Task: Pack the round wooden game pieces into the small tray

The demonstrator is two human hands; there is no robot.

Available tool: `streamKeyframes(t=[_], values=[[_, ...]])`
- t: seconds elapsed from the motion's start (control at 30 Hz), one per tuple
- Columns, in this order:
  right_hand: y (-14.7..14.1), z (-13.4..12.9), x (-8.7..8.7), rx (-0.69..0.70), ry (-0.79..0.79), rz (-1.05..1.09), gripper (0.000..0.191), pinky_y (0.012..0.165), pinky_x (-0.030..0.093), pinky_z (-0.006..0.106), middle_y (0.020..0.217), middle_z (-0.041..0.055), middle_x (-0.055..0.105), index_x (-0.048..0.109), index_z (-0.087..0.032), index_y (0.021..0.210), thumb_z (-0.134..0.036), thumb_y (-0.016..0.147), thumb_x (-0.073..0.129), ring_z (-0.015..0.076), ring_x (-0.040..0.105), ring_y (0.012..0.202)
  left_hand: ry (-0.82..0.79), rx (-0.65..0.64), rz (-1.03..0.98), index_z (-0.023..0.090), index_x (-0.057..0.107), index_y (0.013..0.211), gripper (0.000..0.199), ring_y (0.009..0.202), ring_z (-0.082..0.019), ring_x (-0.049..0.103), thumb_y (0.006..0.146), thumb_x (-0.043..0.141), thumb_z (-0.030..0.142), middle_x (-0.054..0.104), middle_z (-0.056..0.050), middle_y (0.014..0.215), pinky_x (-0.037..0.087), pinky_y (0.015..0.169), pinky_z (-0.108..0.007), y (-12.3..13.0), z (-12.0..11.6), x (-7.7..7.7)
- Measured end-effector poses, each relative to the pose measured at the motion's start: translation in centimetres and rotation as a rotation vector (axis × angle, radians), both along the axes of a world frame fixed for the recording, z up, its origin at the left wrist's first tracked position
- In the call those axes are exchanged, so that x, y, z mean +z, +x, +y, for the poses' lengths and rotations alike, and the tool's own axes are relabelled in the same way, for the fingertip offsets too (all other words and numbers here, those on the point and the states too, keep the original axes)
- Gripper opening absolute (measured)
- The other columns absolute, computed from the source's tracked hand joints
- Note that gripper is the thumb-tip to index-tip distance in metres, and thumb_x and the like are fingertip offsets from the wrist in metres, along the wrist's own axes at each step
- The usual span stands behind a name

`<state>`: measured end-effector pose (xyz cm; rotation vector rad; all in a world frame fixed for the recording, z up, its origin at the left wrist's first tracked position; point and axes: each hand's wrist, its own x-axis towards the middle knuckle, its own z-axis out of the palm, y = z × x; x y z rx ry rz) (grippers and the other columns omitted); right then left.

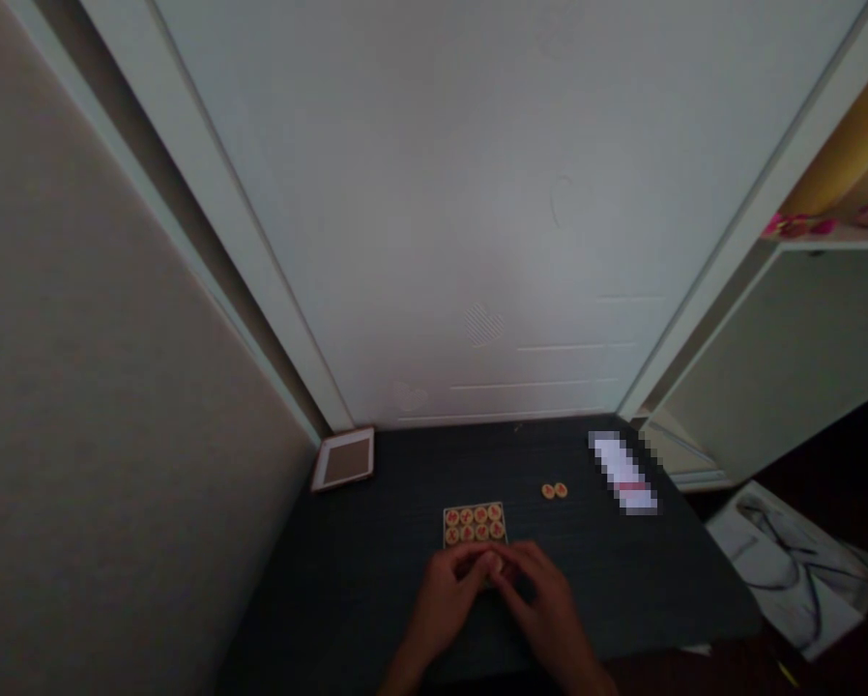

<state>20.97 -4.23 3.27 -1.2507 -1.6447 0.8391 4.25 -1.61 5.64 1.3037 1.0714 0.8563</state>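
Note:
A shallow box point(445, 527) on the dark table holds rows of round wooden Chinese chess pieces point(481, 516) with red characters. My left hand point(445, 592) and my right hand point(544, 592) meet over its near part, fingers curled and fingertips together. Between the fingertips shows what looks like one pale round chess piece point(497, 564), partly covered. The near rows of the box are hidden under my hands. Two loose chess pieces point(554, 491) lie side by side on the table, to the right of the box.
At the table's point(376, 561) back left corner lies a shallow box lid or tray point(347, 459) with a white rim. A phone-like object point(622, 472), blurred out, is at the back right. A white panel point(477, 242) rises behind. Right of the table, a white box point(796, 570) holds cables.

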Motion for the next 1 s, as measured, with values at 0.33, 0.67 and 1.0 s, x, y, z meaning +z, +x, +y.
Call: streamKeyframes(t=[0.33,0.67,1.0], values=[[-0.1,0.6,-0.3,-0.055,-0.154,0.156,0.029,0.081,0.055,0.033,0.093,0.0065,0.073,0.075,-0.023,0.097,-0.049,0.09,0.064,0.0228,0.069,0.087,0.009,-0.013,-0.024,0.023,0.071,0.115,0.032,0.111,-0.025,0.068,0.089,0.065,0.042,0.073,-0.009,0.122,0.052,0.1,-0.039,-0.4,-0.1,-0.7],[1.5,1.7,-1.3,-0.092,-0.295,0.29,0.038,0.081,0.056,0.035,0.097,0.0079,0.075,0.071,-0.022,0.106,-0.054,0.087,0.066,0.026,0.071,0.09,0.072,0.133,0.124,0.02,0.071,0.099,0.028,0.09,-0.023,0.072,0.088,0.063,0.045,0.077,-0.006,0.097,0.057,0.08,-0.033,-1.3,0.5,-1.1],[1.8,2.7,-3.8,-0.092,-0.332,0.181,0.033,0.076,0.056,0.034,0.091,0.0068,0.075,0.072,-0.021,0.1,-0.05,0.085,0.065,0.0253,0.071,0.084,0.348,0.339,0.465,0.023,0.071,0.101,0.025,0.092,-0.023,0.069,0.091,0.059,0.042,0.068,-0.008,0.108,0.057,0.074,-0.034,-4.9,1.0,-4.0]])
